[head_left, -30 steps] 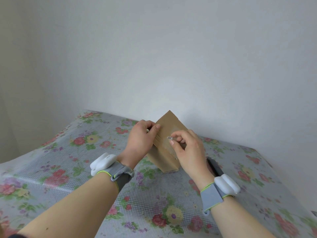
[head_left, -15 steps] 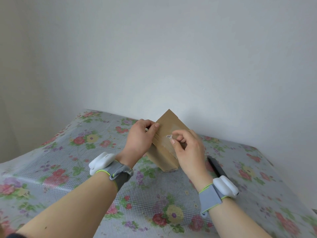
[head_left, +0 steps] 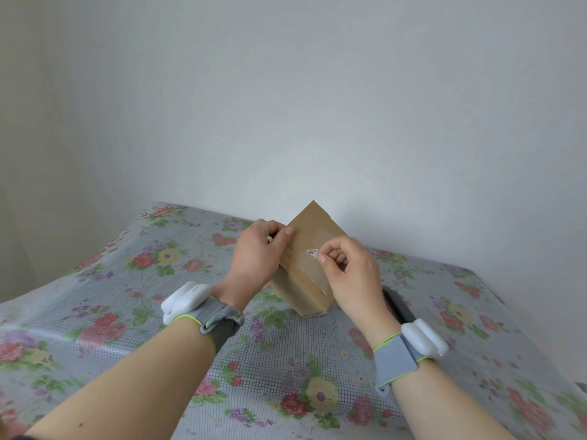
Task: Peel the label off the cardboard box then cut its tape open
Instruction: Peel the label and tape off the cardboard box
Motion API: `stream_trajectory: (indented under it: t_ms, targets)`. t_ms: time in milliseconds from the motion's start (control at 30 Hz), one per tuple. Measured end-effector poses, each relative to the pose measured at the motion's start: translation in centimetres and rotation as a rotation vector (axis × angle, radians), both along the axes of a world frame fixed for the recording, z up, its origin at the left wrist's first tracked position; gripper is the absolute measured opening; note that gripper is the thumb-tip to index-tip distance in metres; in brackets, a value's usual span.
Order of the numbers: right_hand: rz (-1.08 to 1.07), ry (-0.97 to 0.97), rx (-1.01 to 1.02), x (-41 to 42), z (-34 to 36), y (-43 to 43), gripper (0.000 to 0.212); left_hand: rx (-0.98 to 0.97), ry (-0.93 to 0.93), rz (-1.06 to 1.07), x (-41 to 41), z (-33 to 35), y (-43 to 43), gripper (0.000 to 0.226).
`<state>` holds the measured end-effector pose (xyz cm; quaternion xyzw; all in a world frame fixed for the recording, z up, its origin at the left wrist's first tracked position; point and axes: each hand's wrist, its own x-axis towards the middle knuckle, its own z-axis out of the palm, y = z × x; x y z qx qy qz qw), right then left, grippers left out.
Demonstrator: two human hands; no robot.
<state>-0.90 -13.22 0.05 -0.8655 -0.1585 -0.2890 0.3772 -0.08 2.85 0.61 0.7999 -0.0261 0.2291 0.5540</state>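
A small brown cardboard box [head_left: 305, 249] stands tilted on one corner on the floral tablecloth, its broad face turned toward me. My left hand [head_left: 259, 254] grips the box's left edge, thumb across the front. A small white barcode label [head_left: 313, 251] sits on the face, and my right hand [head_left: 349, 274] pinches its right end between thumb and forefinger. A strip of clear tape [head_left: 314, 271] runs down the box face under the label.
A dark utility knife [head_left: 397, 301] lies on the table just behind my right wrist, partly hidden. The table [head_left: 127, 281] is covered in a flowered, gridded cloth and stands against a plain white wall. White sensor bands sit on both wrists.
More of the white label now shows beside my right fingertips than a second ago. The box and my left hand have stayed almost still.
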Motion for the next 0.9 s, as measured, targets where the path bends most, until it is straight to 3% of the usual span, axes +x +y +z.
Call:
stream_trajectory:
  t_ms: [433, 733, 900]
  targets:
    - [-0.005, -0.036, 0.022, -0.1, -0.2, -0.1, 0.013, 0.044, -0.032, 0.013, 0.0, 0.2, -0.3, 0.023]
    - [0.037, 0.047, -0.175, 0.5, 1.1, -0.6, 0.007, 0.043, -0.032, 0.004, 0.1, 0.2, -0.4, 0.024]
    - [0.028, -0.007, -0.129, 0.2, 0.4, -0.8, 0.007, 0.045, -0.035, 0.004, 0.1, 0.4, -0.5, 0.024]
